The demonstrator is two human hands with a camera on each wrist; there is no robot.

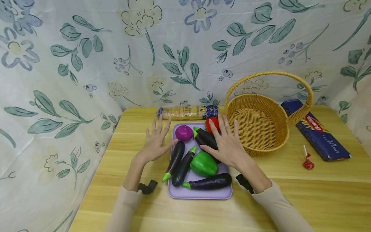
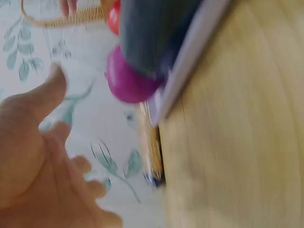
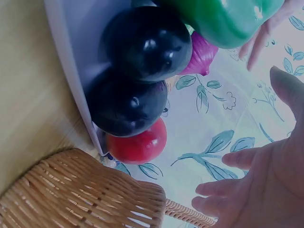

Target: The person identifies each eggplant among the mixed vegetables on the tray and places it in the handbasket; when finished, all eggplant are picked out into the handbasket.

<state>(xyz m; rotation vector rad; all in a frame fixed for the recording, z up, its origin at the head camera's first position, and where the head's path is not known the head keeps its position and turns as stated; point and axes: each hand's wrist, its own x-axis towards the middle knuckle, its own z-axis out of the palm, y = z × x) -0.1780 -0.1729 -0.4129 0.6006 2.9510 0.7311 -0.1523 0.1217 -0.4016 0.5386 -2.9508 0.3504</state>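
Lavender tray (image 1: pixel 200 194) lies on the wooden table (image 1: pixel 290 203), in front of the person, loaded with vegetables; purple onion (image 1: pixel 184 132) at the far left corner, red tomato (image 3: pixel 140 145) at the far right, green pepper (image 1: pixel 204 163) near the middle; dark eggplants (image 1: pixel 211 182) around it, one crosswise along the near edge, two slanting side by side on the left, more under the right hand (image 1: pixel 227 146).

Right hand hovers over the tray's right side, fingers and thumb spread apart, nothing in the grip; left hand (image 1: pixel 155 146) is by the tray's left edge, fingers likewise spread, palm bare, thumb toward the onion; both wrist views show a gap between hand and vegetables.

Wicker basket (image 1: pixel 252 129) stands right of the tray, handle up; blue spaghetti pack (image 1: pixel 318 135) lies slantwise to its right, wrapped lollipop (image 1: pixel 308 165) near that; clear-and-blue pasta packet (image 1: pixel 185 112) lies behind the tray, along the floral curtain (image 1: pixel 179 64); black band (image 1: pixel 148 187) at the left wrist.
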